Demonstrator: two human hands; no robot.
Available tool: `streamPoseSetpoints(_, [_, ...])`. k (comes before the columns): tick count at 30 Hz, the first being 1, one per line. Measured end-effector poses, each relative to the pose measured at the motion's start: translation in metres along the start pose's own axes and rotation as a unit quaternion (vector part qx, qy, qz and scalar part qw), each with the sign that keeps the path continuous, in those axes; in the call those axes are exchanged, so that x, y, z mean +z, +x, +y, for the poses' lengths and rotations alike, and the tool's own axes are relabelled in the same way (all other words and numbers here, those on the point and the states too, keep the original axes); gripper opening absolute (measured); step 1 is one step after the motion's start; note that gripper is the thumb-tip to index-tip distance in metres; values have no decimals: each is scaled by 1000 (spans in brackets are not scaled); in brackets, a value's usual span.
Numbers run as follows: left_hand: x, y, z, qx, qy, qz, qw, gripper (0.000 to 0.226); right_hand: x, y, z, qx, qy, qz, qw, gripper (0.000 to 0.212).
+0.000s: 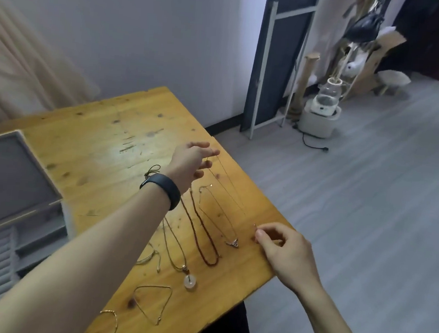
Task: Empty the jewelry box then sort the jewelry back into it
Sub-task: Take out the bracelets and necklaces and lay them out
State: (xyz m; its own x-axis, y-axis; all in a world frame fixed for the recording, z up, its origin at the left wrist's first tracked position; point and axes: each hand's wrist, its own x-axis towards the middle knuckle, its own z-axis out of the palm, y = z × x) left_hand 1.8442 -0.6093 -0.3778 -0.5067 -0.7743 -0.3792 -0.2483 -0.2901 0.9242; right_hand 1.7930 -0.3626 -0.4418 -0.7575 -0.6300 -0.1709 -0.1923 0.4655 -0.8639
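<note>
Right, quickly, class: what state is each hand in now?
Left hand: pinches the far end of the thin chain necklace.
Right hand: pinches its near end.

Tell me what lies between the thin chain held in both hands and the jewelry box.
Laid-out necklaces: a silver-pendant chain, a red cord and a white-disc pendant. They lie flat, so lifting the thin chain toward the jewelry box should clear them.
</note>
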Motion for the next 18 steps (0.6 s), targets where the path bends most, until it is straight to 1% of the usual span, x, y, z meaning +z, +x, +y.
streamPoseSetpoints(1, [2,5,-3,9,27,-5,1000,22,1,2,0,-8,-31,8,999,10])
streamPoseSetpoints(3, [7,13,-8,56,121,-22,991,19,3,6,2,-26,-89,27,995,11])
streamPoseSetpoints(6, [13,24,-18,137,277,-40,950,15,7,8,7,-42,-171,45,983,11])
streamPoseSetpoints(9, [15,37,-25,165,333,-43,927,18,7,8,9,-54,-235,50,969,15])
streamPoseSetpoints(12, [17,49,-32,182,373,-54,908,22,6,7,12,-69,-247,66,964,16])
streamPoseSetpoints(14, [19,53,-36,210,428,-44,878,27,6,7,13,-86,-260,76,959,18])
streamPoseSetpoints(17, [21,56,-45,264,516,-28,814,29,10,5,15,-101,-277,84,952,21])
streamPoseSetpoints(18, [21,56,-47,273,529,-21,803,28,11,5,16,-103,-278,89,951,21])
